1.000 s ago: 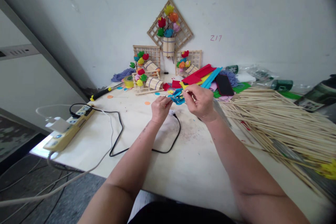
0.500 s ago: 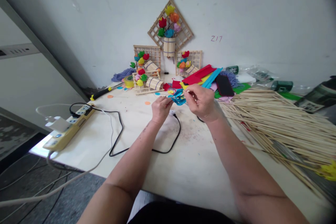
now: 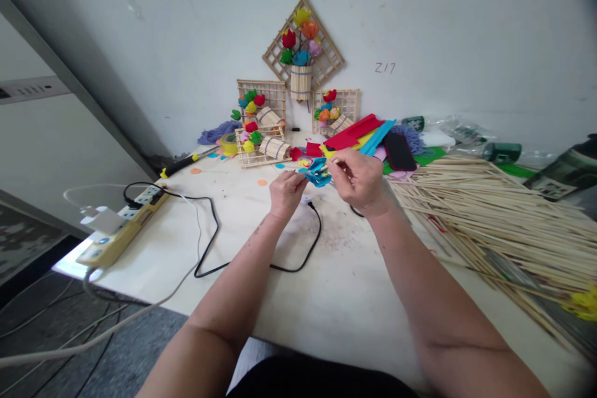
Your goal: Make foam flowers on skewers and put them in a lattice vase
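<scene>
A blue paper flower [image 3: 318, 173] is held above the middle of the table, between my two hands. My left hand [image 3: 286, 191] is closed in a pinch at its left side. Close against its right side, my right hand [image 3: 357, 179] has thumb and forefinger pressed together; a small pale tip shows at the fingers, too small to name. Behind the flower lie sheets of red paper [image 3: 354, 132], yellow paper and blue paper [image 3: 379, 138]. Lattice panels with coloured flowers and stick baskets stand at the back, one diamond-shaped panel [image 3: 326, 68] against the wall.
A broad pile of thin wooden sticks [image 3: 485, 211] covers the right side. A black phone [image 3: 399, 152] lies beside the paper. On the left are a power strip [image 3: 119, 236] and a black-and-yellow tool [image 3: 180, 165]. A black cable [image 3: 212, 211] loops across the table [image 3: 326, 305].
My right hand has shifted very slightly to the right. The blue flower has turned a little between my hands; my left hand stays put.
</scene>
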`<state>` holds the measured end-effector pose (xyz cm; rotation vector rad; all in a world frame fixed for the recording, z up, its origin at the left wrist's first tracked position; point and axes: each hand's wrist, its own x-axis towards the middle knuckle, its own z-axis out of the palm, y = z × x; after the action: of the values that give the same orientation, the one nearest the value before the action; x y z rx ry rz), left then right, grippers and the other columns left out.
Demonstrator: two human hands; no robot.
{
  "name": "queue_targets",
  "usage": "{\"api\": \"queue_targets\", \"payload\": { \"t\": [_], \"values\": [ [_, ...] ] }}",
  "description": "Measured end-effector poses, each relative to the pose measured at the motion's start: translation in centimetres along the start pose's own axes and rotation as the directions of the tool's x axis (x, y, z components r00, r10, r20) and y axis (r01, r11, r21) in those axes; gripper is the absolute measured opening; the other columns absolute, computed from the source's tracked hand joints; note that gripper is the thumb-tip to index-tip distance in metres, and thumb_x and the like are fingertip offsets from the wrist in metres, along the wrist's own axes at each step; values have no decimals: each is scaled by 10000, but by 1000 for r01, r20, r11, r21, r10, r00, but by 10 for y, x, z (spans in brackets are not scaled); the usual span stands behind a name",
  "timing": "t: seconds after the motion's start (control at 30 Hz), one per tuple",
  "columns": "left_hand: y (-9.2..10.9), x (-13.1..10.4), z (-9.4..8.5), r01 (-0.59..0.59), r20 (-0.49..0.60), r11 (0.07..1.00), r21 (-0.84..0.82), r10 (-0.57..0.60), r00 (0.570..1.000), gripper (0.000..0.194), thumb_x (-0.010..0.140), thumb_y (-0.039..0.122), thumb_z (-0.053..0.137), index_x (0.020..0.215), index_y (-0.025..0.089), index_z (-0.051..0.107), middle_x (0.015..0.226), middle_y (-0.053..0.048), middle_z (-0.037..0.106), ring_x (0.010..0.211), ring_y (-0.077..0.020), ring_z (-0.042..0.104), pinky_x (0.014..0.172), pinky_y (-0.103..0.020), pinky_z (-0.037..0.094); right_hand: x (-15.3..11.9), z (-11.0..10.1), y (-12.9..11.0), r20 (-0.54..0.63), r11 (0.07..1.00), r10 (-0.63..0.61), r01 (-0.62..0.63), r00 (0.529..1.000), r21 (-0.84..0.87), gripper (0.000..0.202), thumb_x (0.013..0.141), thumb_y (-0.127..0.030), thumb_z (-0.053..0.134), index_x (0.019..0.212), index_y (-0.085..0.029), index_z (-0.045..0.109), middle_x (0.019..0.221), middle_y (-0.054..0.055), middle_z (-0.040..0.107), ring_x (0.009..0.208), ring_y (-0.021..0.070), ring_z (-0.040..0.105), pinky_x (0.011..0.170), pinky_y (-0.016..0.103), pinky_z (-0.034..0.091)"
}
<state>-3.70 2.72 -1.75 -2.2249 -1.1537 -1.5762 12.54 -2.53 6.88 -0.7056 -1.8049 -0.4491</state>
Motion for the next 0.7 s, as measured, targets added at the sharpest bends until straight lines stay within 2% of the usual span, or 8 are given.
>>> {"api": "queue_targets", "payload": {
  "t": [0.27,0.43,0.7],
  "values": [
    [-1,-2,3,14,-2,1000,-13,-14,1000,201,818,284,541,691,190,665,576,-13,557,580,-104,489,564,-218,366,-1,3,2,12,997,-57,58,998,-55,77,799,-178,462,743,-206,506,623,-1,590,538,114,534,509,230,395],
    [-3,-2,3,2,-20,1000,-16,-2,1000,204,821,288,537,697,189,666,570,-10,546,576,-102,484,558,-215,359,-1,3,1,-19,997,-79,78,997,-30,68,790,-162,472,754,-203,514,636,0,598,551,113,541,518,228,400],
    [-3,-2,4,-4,-29,1000,7,4,1000,232,829,304,525,690,185,668,559,-8,543,567,-102,481,549,-214,353,-2,3,2,4,998,-53,53,999,-21,83,796,-165,465,740,-204,512,624,-4,589,547,110,533,513,228,395]
  ]
}}
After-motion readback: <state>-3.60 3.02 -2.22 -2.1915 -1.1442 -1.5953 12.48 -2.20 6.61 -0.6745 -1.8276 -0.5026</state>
